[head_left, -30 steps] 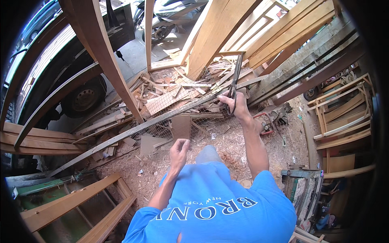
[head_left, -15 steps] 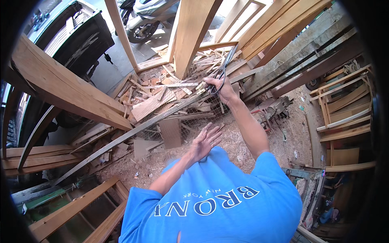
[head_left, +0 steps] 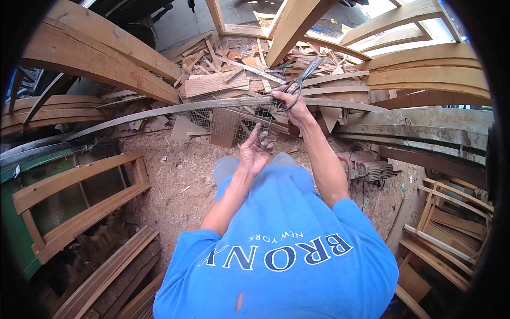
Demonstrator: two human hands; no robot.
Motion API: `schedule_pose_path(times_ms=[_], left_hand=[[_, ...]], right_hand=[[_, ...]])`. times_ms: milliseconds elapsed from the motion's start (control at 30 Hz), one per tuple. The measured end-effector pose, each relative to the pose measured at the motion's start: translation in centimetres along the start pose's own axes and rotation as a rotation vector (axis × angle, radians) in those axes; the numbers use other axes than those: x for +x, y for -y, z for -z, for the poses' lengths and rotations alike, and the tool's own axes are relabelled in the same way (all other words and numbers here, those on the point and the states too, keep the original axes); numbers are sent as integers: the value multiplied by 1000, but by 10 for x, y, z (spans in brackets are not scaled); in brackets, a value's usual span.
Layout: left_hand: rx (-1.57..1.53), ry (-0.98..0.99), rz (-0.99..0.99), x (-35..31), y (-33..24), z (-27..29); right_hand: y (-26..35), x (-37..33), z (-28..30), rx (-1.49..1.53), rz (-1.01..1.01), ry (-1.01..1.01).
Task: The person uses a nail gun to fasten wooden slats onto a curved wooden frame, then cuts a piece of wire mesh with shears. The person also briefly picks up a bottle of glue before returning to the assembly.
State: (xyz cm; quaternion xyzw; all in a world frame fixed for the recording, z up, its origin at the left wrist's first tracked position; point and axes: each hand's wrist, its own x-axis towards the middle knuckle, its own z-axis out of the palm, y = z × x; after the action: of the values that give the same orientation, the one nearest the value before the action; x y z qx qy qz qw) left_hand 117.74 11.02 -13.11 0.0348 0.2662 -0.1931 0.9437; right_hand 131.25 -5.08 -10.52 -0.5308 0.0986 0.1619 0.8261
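My right hand (head_left: 294, 105) grips a pair of large dark metal scissors (head_left: 307, 72) by the loop handles, blades slanting up and to the right. Under and beside that hand hangs a sheet of thin wire mesh (head_left: 226, 121), lying against a long wooden strip (head_left: 212, 104). Nearer to me, my left hand (head_left: 256, 151) is raised below the strip, palm partly turned up. Its index finger points upward and the other fingers curl loosely, with nothing seen in them. Whether its fingertips touch the mesh I cannot tell.
Beyond the strip lies a heap of wood offcuts (head_left: 239, 66). Large timber beams (head_left: 106, 50) lean from the left, and stacked boards (head_left: 430, 69) stand at the right. A motor-like machine (head_left: 372, 167) sits on the sawdust-covered ground (head_left: 159, 191). A wooden frame (head_left: 79, 175) rests at the left.
The whole view has swung, so the strip now runs nearly level. My left hand's fingers went from spread to partly curled. My right hand still holds the scissors.
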Motion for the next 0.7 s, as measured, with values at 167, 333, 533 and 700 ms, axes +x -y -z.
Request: schedule_pose_path(times_ms=[167, 333, 533, 700], left_hand=[[46, -22, 9, 4, -30, 12], [106, 43, 0, 4, -64, 30], [313, 26, -125, -13, -81, 21], [291, -22, -264, -28, -74, -4]], right_hand=[[6, 7, -7, -208, -37, 18], [-4, 8, -30, -199, 15, -27], [-16, -29, -8, -441, 37, -156], [-39, -114, 33, -899, -387, -427]])
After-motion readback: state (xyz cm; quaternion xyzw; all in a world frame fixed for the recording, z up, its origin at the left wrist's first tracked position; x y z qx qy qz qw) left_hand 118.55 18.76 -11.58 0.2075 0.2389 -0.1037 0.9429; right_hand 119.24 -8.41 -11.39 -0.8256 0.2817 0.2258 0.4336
